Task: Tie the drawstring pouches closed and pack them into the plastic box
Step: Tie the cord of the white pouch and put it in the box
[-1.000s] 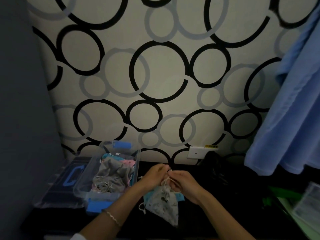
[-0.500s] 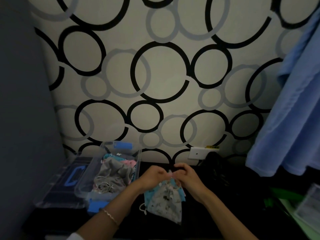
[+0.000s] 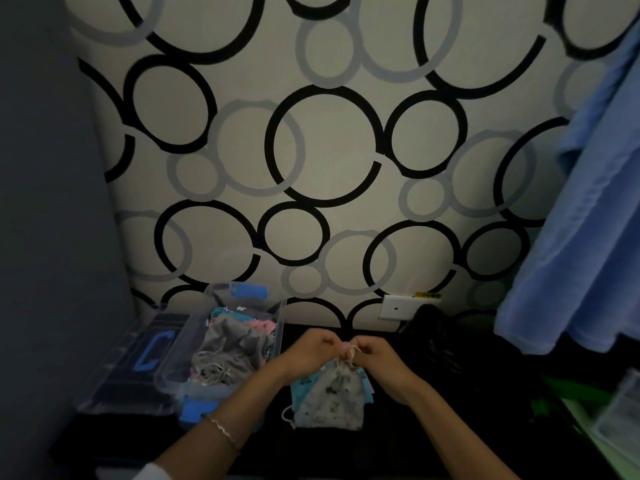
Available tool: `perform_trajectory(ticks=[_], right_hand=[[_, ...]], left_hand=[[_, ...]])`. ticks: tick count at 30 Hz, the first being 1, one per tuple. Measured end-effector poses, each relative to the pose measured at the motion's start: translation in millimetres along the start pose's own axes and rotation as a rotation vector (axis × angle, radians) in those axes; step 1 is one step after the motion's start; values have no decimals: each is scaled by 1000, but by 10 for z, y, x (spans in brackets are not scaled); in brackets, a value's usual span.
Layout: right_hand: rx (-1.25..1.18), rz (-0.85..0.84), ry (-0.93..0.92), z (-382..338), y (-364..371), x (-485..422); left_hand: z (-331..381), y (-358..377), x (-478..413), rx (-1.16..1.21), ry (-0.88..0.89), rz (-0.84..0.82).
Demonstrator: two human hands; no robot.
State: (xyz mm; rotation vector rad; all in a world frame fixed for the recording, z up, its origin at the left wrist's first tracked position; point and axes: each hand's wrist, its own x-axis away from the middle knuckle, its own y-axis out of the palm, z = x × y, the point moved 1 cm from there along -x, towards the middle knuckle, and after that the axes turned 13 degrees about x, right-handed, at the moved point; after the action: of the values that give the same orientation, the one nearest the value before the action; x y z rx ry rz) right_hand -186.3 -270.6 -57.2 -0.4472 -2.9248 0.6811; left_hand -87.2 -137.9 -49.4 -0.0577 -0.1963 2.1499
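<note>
Head view, lower centre of frame: left hand [image 3: 313,351] and right hand [image 3: 375,356] meet knuckle to knuckle over the neck of a pale printed pouch [image 3: 332,400]. Each hand pinches the white cord [image 3: 350,351] with curled fingers, likely cinching the knot. The pouch body lies below the hands on the black tabletop [image 3: 433,445], on top of a blue pouch [image 3: 300,389] that is probably next in line. The plastic box [image 3: 173,362] sits open at lower left, just beside the left forearm, so a tied pouch needs only a short reach. Packed pouches [image 3: 232,355] in grey, pink and teal are heaped inside. The lid [image 3: 138,368] lies flat further left, out of the way. Bracelet [image 3: 223,427] on the left wrist. Room is dim: ring-patterned wall [image 3: 329,150] fills the upper frame, white wall plate [image 3: 396,308] at its foot, blue cloth [image 3: 588,237] hangs at the right edge, blurred green thing [image 3: 571,393] at lower right, cannot tell what
</note>
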Motion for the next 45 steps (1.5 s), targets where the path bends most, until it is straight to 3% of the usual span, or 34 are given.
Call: perform_trajectory(ticks=[5, 12, 18, 25, 27, 30, 32, 34, 37, 41, 45], right_hand=[[-70, -6, 35, -11, -21, -10], [-10, 89, 9, 5, -5, -66], [-619, 97, 179, 141, -40, -134], [-723, 161, 274, 412, -109, -158], [-654, 143, 302, 459, -133, -146], [-311, 80, 269, 367, -55, -125], [-59, 43, 192, 228, 0, -101], [103, -47, 133, 105, 43, -87], [120, -217, 134, -1, 130, -43], [152, -103, 77, 11, 178, -13], [61, -25, 112, 49, 146, 24]], left_hand=[[-26, -4, -20, -1, 4, 106], [-44, 7, -43, 31, -22, 79], [-78, -83, -21, -21, -17, 79], [-98, -391, 80, -270, -26, 160], [-101, -457, 118, -349, -23, 172], [-70, -420, 130, -436, -25, 103], [-31, -341, 104, -512, 58, 41], [19, -263, 61, -627, 207, 83], [63, -179, -48, -716, 317, 189], [11, -34, -138, -718, 322, 299], [-185, 88, -128, -296, 88, 330]])
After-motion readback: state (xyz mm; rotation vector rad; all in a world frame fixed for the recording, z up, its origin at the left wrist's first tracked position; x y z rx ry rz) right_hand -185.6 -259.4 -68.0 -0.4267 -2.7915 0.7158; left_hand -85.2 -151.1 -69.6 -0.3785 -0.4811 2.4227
